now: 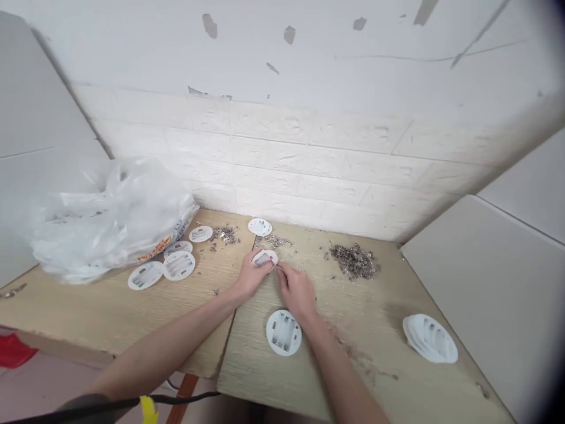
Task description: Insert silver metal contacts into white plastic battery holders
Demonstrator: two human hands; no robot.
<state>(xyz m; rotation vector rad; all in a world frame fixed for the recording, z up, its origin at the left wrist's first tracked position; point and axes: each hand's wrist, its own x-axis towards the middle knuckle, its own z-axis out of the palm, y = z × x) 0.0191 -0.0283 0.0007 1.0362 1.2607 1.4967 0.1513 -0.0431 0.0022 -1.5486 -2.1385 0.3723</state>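
Observation:
My left hand (249,277) is closed around the edge of a white round battery case (263,257), held tilted above the table. At that case's right edge, the fingers of my right hand (298,290) are pinched together; whatever is between them is too small to make out. A second round battery case (283,333) lies flat near my right wrist, its slots facing up. Beyond my hands, a small scatter of metal pieces (276,241) lies beside a stack of white cases (260,227). To the right is a bigger pile of small metal contacts (355,262).
A large plastic bag (115,218) sits at the left, with several white cases (179,265) in front of it. More metal bits (226,235) lie near the wall. At the right edge stands a stack of cases (430,338). A black cable (185,400) crosses the front.

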